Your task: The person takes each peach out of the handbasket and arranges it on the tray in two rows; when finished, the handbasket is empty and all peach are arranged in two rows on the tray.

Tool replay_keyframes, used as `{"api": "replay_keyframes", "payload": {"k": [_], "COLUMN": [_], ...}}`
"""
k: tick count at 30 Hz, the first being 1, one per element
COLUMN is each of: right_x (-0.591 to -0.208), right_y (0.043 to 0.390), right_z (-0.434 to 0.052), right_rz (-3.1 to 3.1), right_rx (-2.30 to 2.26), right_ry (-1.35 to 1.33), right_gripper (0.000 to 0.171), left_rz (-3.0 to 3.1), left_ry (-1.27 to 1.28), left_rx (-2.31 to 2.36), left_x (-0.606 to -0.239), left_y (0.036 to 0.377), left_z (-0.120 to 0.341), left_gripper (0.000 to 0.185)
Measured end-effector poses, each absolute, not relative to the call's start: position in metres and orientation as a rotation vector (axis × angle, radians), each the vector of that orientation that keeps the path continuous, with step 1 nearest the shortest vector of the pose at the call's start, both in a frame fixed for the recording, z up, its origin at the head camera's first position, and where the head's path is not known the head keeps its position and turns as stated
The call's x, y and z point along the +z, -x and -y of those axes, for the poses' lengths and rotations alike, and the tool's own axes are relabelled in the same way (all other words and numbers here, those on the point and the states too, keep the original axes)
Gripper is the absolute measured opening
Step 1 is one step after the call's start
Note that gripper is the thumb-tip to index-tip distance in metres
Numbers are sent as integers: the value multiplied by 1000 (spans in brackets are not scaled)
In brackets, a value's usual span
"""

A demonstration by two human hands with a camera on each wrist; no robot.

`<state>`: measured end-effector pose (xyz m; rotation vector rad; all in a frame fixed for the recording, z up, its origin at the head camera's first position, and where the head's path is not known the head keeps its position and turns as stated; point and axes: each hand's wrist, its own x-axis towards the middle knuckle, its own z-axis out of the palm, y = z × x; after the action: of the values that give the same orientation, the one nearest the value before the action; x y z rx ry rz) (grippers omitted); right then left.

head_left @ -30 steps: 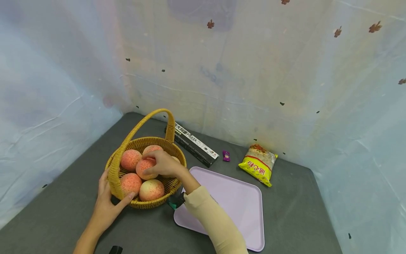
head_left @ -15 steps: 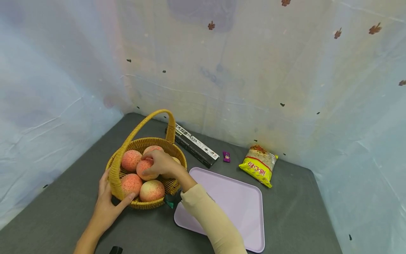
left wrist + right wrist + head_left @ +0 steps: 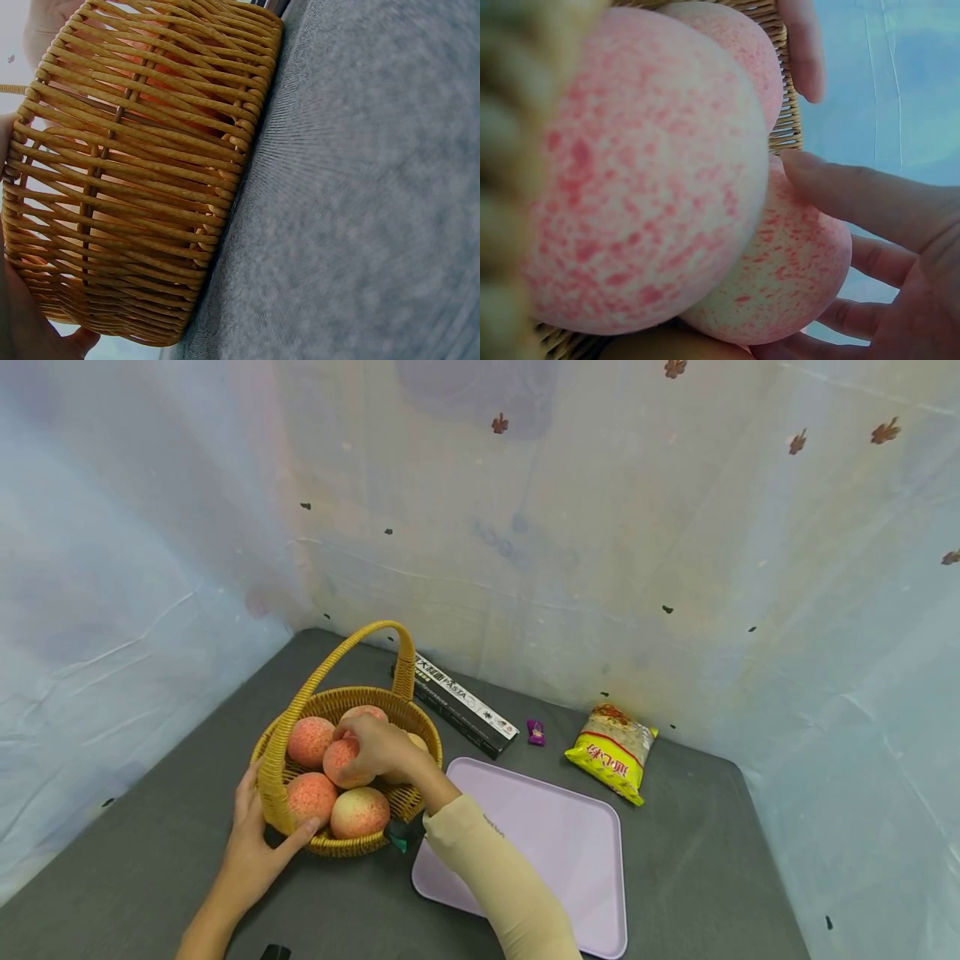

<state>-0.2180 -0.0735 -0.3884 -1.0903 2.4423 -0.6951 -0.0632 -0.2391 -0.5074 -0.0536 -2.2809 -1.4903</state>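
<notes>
Compared with the view a second before, little had shifted: the left hand (image 3: 251,847) had stayed against the near-left wall of the wicker basket (image 3: 281,810), and the right hand (image 3: 382,747) had settled a little lower over the peach (image 3: 341,760) in the middle of the pile, its fingers closing more fully round it.

The left hand lay with straight fingers pressed to the outside of the weave, thumb up beside the handle; the left wrist view showed only the basket wall (image 3: 142,172) and a fingertip at its lower rim. The right hand curled over the peach, and the right wrist view showed the fingers (image 3: 870,199) wrapped about the speckled fruit (image 3: 787,277), which sat in the basket among the other peaches (image 3: 360,812).

The basket stood near the left back corner of the grey bench (image 3: 690,827). Just right of it lay a lilac tray (image 3: 555,843), reaching to the front edge. Along the back edge lay a dark pasta box (image 3: 461,702), a small purple sweet (image 3: 535,732) and a yellow packet (image 3: 613,752). Pale sheeting (image 3: 525,510) with small leaf marks closed off the back and sides
</notes>
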Motion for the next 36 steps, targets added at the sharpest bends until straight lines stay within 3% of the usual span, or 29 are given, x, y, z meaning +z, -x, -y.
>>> {"api": "replay_keyframes", "payload": {"k": [36], "right_x": [-396], "right_y": [216], "right_z": [72], "right_rz": [-2581], "right_rx": [-530], "right_ry": [1173], "right_gripper": [53], "left_rz": [2261], "left_ry": [79], "left_rx": [-1467], "left_x": [-506], "left_y": [64], "left_z": [238], "left_gripper": [87]}}
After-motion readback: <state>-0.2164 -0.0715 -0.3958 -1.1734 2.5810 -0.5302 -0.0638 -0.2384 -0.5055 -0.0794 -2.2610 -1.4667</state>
